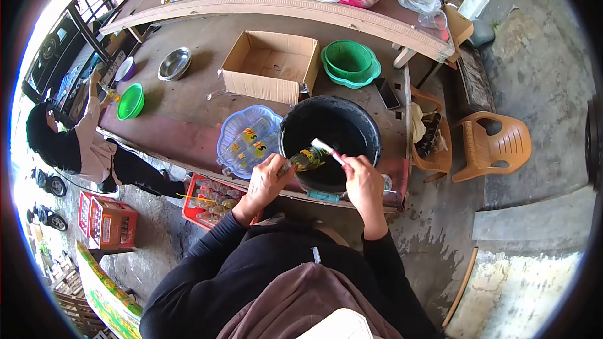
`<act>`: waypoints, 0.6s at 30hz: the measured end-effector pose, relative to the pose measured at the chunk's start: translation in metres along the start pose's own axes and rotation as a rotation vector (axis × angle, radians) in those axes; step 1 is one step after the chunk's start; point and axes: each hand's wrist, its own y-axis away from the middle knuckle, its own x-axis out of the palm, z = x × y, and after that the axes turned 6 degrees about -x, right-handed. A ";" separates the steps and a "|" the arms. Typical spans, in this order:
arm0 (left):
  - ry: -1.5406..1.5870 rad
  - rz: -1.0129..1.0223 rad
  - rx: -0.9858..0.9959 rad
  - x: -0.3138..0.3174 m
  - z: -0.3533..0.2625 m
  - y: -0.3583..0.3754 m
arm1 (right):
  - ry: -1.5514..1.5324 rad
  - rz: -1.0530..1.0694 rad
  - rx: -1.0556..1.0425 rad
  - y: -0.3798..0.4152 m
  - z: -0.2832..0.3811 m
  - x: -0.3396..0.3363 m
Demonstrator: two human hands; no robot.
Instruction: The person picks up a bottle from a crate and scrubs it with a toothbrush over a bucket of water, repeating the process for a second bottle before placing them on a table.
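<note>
My left hand [270,179] is closed around the neck end of a glass bottle [308,159] with a yellow printed label, tilted over the near side of a black bucket [286,127]. In my right hand [364,183] is a small brush [328,150] with a white head and a pinkish handle. Its head is by the bottle's base; whether they touch is hard to tell. Dark water [342,127] seems to lie in the bucket. Just left of it, a blue scalloped basket [227,127] holds several clear bottles [251,144] with yellow labels lying down.
Behind stand an open cardboard box [267,85], green baskets [350,63] and a phone [388,94]. A red crate [195,204] of bottles is below the table edge. At left, another person [81,138] holds a bottle near a green bowl [130,102]. Plastic chairs [496,144] stand right.
</note>
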 end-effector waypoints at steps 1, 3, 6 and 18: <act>-0.057 0.021 0.114 -0.001 0.000 0.001 | 0.010 0.034 -0.012 0.000 -0.002 0.006; -0.044 0.028 0.166 0.002 0.001 0.006 | 0.202 0.039 0.058 -0.007 -0.015 0.013; -0.174 0.071 0.327 0.001 -0.008 0.009 | 0.271 0.029 0.074 -0.016 -0.033 0.020; -0.307 0.249 0.493 0.001 -0.017 0.017 | -0.007 0.035 -0.070 -0.027 -0.020 0.019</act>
